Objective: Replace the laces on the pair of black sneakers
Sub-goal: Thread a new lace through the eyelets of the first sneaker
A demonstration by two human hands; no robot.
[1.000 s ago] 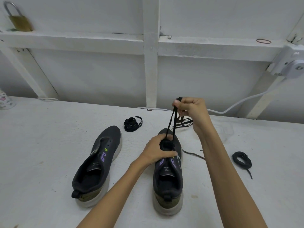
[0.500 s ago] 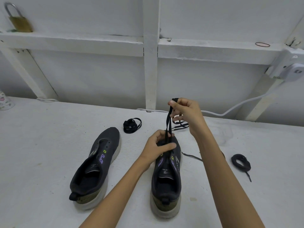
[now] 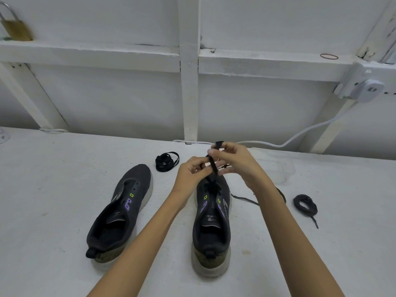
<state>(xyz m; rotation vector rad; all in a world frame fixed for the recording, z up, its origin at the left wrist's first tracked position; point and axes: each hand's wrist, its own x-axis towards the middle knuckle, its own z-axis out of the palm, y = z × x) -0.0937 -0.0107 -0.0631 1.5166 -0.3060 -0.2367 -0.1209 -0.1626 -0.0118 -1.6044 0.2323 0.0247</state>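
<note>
Two black sneakers stand on the white surface. The left sneaker (image 3: 122,211) has bare eyelets. The right sneaker (image 3: 212,224) has a black lace (image 3: 213,167) threaded through its front eyelets, rising from the toe. My left hand (image 3: 191,175) pinches this lace just above the toe. My right hand (image 3: 233,161) pinches the lace's upper end between thumb and fingers. The other lace end (image 3: 244,199) trails on the surface to the right of the shoe.
A coiled black lace (image 3: 166,161) lies behind the left sneaker, another coil (image 3: 305,205) sits at the right. A white cable (image 3: 300,136) runs along the wall to a plug (image 3: 367,90). A padlock (image 3: 15,26) and a rubber band (image 3: 329,56) rest on the ledge.
My left hand has lifted off the shoe's eyelets and come up to pinch the lace near my right hand. The right hand has lowered slightly.
</note>
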